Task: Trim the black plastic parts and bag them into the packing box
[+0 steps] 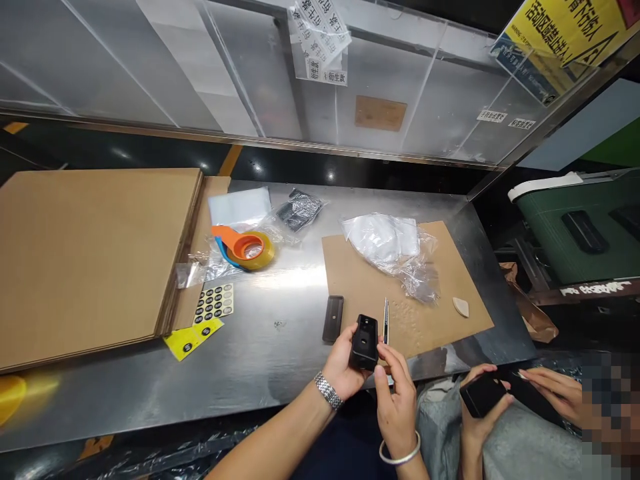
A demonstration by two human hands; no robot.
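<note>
My left hand point(345, 367) is closed around a small black plastic housing point(365, 341), whose hollow side with a round hole faces up. The fingertips of my right hand point(397, 393) press on the housing's lower right edge, thumb and index finger close together. Left of the housing, a dark oblong cover point(333, 319) lies on the metal table point(280, 360). Just to the right, a slim utility knife point(385, 319) rests on a flat cardboard sheet point(445, 267). Small crumbs are scattered on the cardboard beside the knife.
A clear bag with white contents point(385, 243) and a beige wedge point(461, 307) lie on the cardboard. Leftward are an orange tape dispenser point(240, 245), sticker sheets point(215, 303) and stacked cardboard point(95, 253). At right, a co-worker's hands hold a black piece point(484, 395).
</note>
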